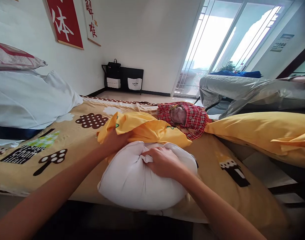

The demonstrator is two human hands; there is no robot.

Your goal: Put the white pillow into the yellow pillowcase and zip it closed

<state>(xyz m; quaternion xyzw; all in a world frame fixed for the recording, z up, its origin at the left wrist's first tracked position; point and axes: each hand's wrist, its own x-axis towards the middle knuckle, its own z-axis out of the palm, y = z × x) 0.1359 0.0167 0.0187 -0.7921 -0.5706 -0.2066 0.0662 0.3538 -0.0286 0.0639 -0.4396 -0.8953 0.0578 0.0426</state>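
A plump white pillow (122, 176) lies at the near edge of the bed, partly against a yellow pillowcase (152, 128). My right hand (162, 161) is closed on the pillow's top, pinching up a fold of its white fabric. At the left of the pillowcase, my left hand (116, 138) reaches in under the yellow cloth; its fingers are mostly covered. The cloth lies bunched over the pillow's far side. Just behind it sits a red plaid fabric bundle (194, 116) with an opening at its front.
A tan patterned bedspread (75, 166) covers the bed. White bedding (27, 100) is stacked at the left, and a yellow pillow (262, 133) lies at the right. Farther back are a plastic-covered table (232, 88), a black bag (114, 70) and a glass door (207, 43).
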